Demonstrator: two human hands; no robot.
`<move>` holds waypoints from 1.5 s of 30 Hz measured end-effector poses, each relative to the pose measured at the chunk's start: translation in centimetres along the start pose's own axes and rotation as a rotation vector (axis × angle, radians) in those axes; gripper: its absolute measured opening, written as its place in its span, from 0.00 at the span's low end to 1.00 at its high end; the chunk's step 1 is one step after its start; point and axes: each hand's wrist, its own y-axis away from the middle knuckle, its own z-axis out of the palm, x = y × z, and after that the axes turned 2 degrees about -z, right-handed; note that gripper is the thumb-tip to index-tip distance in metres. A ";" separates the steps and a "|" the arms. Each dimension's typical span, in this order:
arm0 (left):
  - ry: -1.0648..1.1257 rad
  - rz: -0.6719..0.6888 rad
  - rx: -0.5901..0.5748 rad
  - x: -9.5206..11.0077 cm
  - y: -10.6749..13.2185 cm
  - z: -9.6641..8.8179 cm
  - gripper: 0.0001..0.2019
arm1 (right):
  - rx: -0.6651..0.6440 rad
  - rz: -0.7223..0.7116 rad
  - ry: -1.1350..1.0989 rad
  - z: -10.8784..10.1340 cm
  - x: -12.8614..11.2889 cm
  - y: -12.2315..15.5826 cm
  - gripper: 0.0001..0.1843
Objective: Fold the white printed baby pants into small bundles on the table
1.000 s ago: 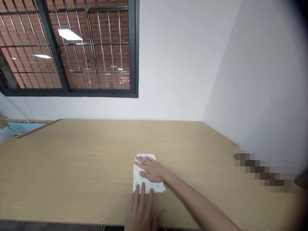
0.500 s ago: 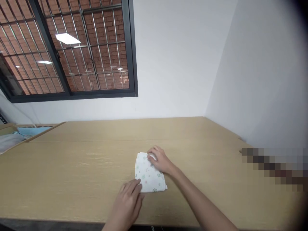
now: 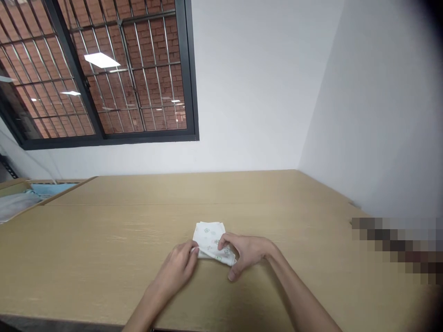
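Observation:
A white cloth (image 3: pixel 208 234) with small green and grey prints lies folded on the wooden table, its near edge partly lifted and turned over. At its near left corner, my left hand (image 3: pixel 178 263) pinches the edge between thumb and fingers. My right hand (image 3: pixel 249 252) is at the right side, thumb spread away from the fingers; a fingertip touches the cloth's top and the thumb is apart below its near right corner. The undersides of the folds are hidden.
The wooden table (image 3: pixel 104 258) reaches back to a white wall (image 3: pixel 256 92). A barred window (image 3: pixel 138 83) is at upper left. At far left, a wooden bin (image 3: pixel 65 192) holds blue and white fabric. A blurred patch covers the right edge.
My right hand has moved from the cloth's far right edge down to its near right corner, thumb spreading. My left hand has lifted the near left corner, and the cloth's near edge is turned up.

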 end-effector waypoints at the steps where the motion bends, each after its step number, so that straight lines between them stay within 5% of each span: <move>1: 0.032 -0.018 0.012 0.1 -0.7 -0.2 0.15 | 0.014 -0.015 -0.037 -0.1 -0.1 0.1 0.39; 7: 0.017 -0.080 0.082 -0.9 -5.0 -0.4 0.16 | 0.297 -0.106 -0.248 -0.1 0.3 -1.2 0.14; 14: -0.204 -0.142 0.140 -3.4 -8.9 1.5 0.15 | 0.756 0.056 -0.143 2.3 3.4 -5.3 0.14; 20: -0.350 -0.136 0.136 -5.3 -9.8 3.9 0.15 | 0.849 0.112 -0.031 3.6 4.7 -6.7 0.14; 25: -0.389 -0.060 0.213 -4.6 -9.2 3.9 0.20 | 0.963 0.042 0.221 4.0 2.7 -6.0 0.25; 28: -0.373 0.069 0.204 -3.2 -7.9 4.2 0.28 | 0.865 -0.104 0.419 4.4 1.1 -5.6 0.31; 33: -0.339 0.286 0.011 -2.2 -5.7 6.0 0.35 | 0.540 -0.197 0.533 5.4 0.3 -5.8 0.33; 38: -0.418 0.210 -0.010 -3.7 -5.2 7.2 0.38 | 0.473 -0.124 0.555 5.8 0.9 -5.9 0.36; 45: -0.450 0.040 -0.033 -4.7 -4.8 6.0 0.46 | 0.495 0.042 0.495 5.2 1.8 -5.5 0.42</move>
